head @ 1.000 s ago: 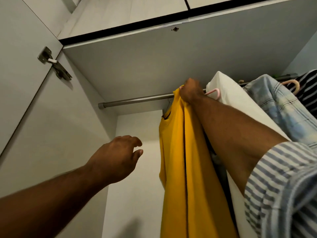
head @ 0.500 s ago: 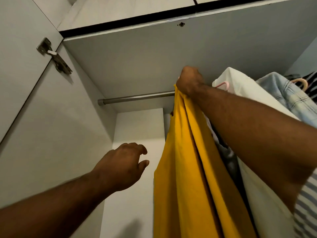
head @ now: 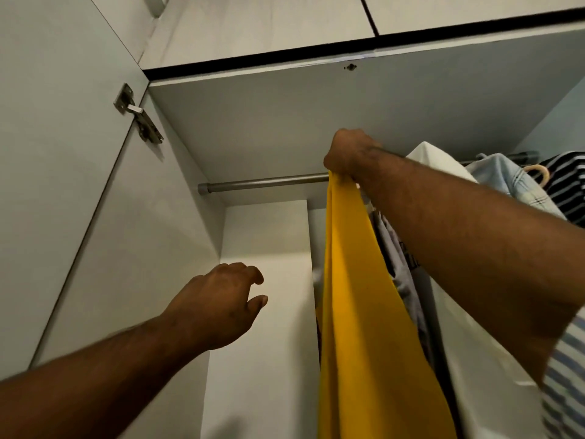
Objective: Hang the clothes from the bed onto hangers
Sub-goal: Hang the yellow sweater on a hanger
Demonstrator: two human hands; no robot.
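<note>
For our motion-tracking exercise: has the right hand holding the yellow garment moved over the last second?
Yes. The right hand has risen: it was level with the closet rail, now it sits above it, gripping the yellow garment.

rail [head: 266, 182]: grey metal rod under wardrobe top panel [head: 285, 122], L end at side wall [head: 158, 236] | yellow garment [head: 357, 312] at rail, top inside right hand [head: 348, 152], hooked or not: can't tell | R of it: grey tee [head: 399, 261], white garment [head: 440, 161], lt-blue checked shirt [head: 501, 177], striped top [head: 568, 185]
</note>
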